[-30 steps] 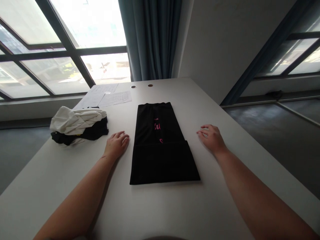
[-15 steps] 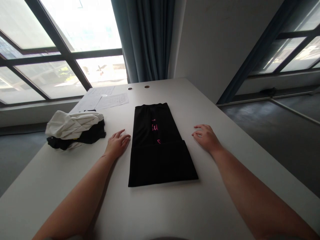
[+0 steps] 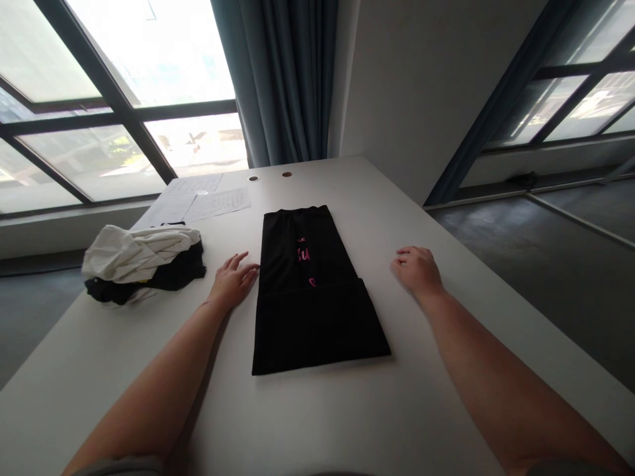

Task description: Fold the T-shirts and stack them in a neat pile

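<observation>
In the middle of the white table (image 3: 317,423) lies a black garment (image 3: 322,324), folded flat into a long shape. Pink lettering shows on its far part, and its near part is a fold that laps over the print. My left hand (image 3: 232,281) rests on the table just off the garment's left edge, fingers spread and holding nothing. To the right of the garment, with a gap between, my right hand (image 3: 417,271) lies on the tabletop with its fingers curled in; nothing shows in them.
A loose heap of white and black clothes (image 3: 141,254) sits at the table's left side. Behind it are sheets of paper (image 3: 218,201). Two round cable holes (image 3: 253,179) are near the far edge. A curtain (image 3: 282,79), windows and a wall stand beyond the table.
My right hand has shifted slightly right, away from the garment, and its fingers have curled in. My left hand stays beside the garment. The view has turned slightly.
</observation>
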`<act>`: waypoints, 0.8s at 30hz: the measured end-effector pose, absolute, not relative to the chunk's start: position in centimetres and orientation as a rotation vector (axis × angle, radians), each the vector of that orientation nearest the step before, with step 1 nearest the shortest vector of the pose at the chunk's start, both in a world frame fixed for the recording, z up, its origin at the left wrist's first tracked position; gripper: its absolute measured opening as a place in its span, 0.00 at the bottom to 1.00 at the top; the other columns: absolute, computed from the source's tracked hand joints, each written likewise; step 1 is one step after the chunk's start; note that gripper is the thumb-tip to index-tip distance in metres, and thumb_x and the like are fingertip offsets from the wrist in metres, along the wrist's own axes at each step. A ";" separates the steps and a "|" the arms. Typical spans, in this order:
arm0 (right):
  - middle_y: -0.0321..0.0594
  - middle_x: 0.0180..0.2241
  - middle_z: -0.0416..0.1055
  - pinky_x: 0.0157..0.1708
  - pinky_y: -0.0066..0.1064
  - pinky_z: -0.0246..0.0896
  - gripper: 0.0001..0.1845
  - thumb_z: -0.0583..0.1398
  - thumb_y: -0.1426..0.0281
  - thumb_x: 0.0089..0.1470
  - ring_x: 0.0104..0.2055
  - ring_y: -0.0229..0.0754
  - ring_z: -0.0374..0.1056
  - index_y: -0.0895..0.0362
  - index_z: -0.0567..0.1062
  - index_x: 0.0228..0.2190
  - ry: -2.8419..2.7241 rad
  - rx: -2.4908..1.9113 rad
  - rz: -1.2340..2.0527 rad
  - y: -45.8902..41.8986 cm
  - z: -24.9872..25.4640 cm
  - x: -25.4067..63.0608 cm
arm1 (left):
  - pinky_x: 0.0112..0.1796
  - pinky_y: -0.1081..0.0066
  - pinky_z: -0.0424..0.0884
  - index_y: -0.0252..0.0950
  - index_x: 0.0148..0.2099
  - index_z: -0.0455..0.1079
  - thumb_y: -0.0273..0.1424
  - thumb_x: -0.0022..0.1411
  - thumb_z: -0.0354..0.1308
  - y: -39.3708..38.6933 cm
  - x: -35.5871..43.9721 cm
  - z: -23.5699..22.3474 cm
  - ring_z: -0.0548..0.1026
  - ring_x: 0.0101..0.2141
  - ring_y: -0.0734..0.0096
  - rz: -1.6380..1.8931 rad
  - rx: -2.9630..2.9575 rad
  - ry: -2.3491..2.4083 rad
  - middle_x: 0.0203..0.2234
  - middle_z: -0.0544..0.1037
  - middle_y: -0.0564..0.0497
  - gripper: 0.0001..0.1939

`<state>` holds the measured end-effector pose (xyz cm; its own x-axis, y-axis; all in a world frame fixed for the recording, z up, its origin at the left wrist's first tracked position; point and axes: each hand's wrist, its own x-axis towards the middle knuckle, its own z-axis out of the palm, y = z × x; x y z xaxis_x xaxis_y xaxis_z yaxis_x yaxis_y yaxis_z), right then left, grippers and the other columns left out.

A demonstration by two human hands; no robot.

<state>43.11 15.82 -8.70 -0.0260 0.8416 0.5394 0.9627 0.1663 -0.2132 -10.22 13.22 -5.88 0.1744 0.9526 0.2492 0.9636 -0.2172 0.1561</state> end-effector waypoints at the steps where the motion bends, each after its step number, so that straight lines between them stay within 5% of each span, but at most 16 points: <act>1: 0.49 0.40 0.80 0.53 0.46 0.65 0.12 0.60 0.70 0.52 0.44 0.52 0.69 0.56 0.84 0.24 -1.876 -1.725 -0.291 15.8 -8.7 43.3 | 0.65 0.46 0.61 0.53 0.57 0.79 0.44 0.75 0.48 13.4 -10.3 -5.9 0.59 0.69 0.48 -0.461 -2.382 -1.939 0.70 0.65 0.51 0.19; 16: 0.49 0.38 0.80 0.41 0.41 0.67 0.14 0.57 0.68 0.53 0.37 0.51 0.72 0.55 0.82 0.25 -1.810 -1.857 -0.312 16.0 -9.1 43.9 | 0.64 0.50 0.61 0.50 0.68 0.69 0.46 0.75 0.44 17.7 -11.8 -7.0 0.63 0.67 0.50 -0.383 -2.305 -2.149 0.68 0.67 0.47 0.27; 24: 0.49 0.37 0.79 0.41 0.41 0.67 0.14 0.56 0.68 0.53 0.37 0.51 0.71 0.55 0.81 0.25 -1.823 -1.866 -0.310 16.2 -9.1 44.0 | 0.63 0.52 0.63 0.37 0.60 0.74 0.43 0.74 0.44 17.5 -12.8 -7.8 0.68 0.62 0.49 -0.596 -2.053 -2.259 0.62 0.72 0.38 0.26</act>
<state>44.02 16.17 -9.15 0.0735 0.8638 0.4985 0.9801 0.0300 -0.1965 -12.84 17.54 -7.77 -0.1282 0.9526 0.2758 0.9646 0.0552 0.2577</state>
